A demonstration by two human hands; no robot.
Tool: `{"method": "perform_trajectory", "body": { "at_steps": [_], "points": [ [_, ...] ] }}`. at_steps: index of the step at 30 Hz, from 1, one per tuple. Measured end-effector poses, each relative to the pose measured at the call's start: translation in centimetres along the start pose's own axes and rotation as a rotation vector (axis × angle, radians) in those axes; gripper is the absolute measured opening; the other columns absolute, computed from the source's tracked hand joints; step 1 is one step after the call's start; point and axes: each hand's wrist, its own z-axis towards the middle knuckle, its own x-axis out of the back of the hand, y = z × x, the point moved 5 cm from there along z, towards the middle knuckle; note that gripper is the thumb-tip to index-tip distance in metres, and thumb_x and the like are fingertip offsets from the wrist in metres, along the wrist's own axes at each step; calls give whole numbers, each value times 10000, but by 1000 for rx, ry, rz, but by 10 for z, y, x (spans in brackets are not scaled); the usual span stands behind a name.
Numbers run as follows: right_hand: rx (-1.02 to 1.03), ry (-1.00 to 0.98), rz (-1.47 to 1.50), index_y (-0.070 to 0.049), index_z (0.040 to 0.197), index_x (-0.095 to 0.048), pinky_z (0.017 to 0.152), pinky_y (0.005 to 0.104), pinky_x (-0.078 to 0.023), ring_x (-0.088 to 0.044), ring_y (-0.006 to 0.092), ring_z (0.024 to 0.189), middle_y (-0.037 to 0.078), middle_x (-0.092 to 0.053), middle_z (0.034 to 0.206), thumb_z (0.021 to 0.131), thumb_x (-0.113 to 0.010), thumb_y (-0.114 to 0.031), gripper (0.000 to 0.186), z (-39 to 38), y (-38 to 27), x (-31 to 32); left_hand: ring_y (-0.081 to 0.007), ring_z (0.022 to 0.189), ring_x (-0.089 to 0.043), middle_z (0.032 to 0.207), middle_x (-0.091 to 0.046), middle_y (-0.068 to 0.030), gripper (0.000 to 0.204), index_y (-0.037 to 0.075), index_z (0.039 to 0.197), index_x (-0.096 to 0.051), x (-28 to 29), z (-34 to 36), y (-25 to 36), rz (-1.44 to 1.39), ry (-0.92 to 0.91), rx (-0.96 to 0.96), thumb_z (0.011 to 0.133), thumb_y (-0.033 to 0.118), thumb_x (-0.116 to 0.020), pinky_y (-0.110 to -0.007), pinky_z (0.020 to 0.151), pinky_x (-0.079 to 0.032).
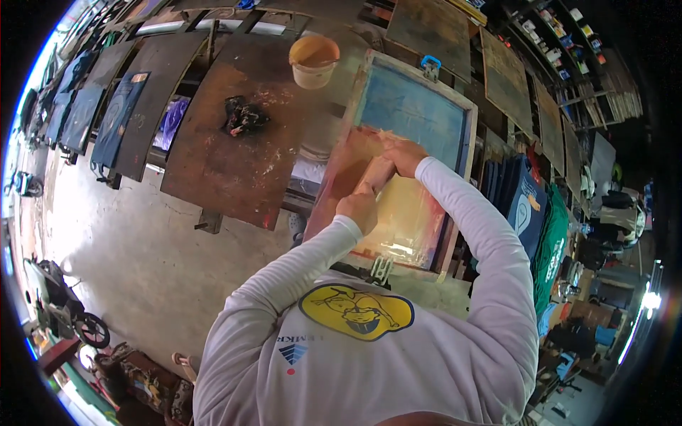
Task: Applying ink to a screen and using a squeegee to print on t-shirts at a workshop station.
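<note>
Both my hands grip a wooden squeegee [377, 173] lying diagonally over the left part of a framed printing screen [462, 113]. My left hand [355, 211] is closed round its lower end, and my right hand [403, 155] is closed round its upper end. The screen's mesh is blue at the top [408, 110], with reddish-orange ink [341, 170] along the left and a pale yellow lower part [405, 220]. A blue clamp [430, 65] is at the frame's top, and a metal clamp [381, 272] at its bottom.
A bucket [312, 71] with orange contents stands beyond the screen. A dark crumpled cloth [241, 113] lies on a stained board [220, 163] to the left. Dark shirts [121, 121] lie on boards farther left; dark and green shirts [547, 248] are at right. A motorbike [64, 305] stands lower left.
</note>
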Motion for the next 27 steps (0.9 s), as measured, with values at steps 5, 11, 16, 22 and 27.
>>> {"method": "perform_trajectory", "body": {
  "at_steps": [5,11,16,22,27],
  "points": [
    [-191,-308,-62,-84,1007,-738,919,432,-532,-637,366,1121,197,-666,1205,816,-634,-115,219,20,19,-3,-429,827,-707,880,-702,-267,492,-57,1204,-445,22,7,8,22,38,1,905,311,-573,-508,759,-565],
    [-280,26,-2,-148,922,-729,787,478,-545,-678,365,901,128,-701,946,803,-629,-183,160,37,35,15,-388,929,-708,960,-716,-236,417,4,1237,-463,62,43,-2,166,156,19,908,242,-561,-484,796,-555],
    [-449,30,131,-128,892,-729,748,499,-552,-692,378,868,177,-709,918,795,-628,-204,159,-22,9,2,-398,845,-695,960,-693,-179,414,101,1196,-534,55,32,-8,240,165,-68,833,240,-677,-493,742,-561],
    [-602,-59,166,-71,828,-725,738,490,-576,-704,393,777,214,-709,828,753,-633,-191,169,-115,-86,-7,-350,840,-692,913,-702,-143,514,126,1291,-529,18,-21,-19,270,51,-351,819,241,-693,-484,720,-552],
    [-698,-192,247,-34,907,-734,812,465,-572,-714,378,876,234,-719,922,791,-632,-214,237,-132,-107,3,-359,885,-698,918,-713,-153,342,97,1095,-629,9,-27,-14,505,137,-251,793,241,-700,-492,750,-546]
  ]
}}
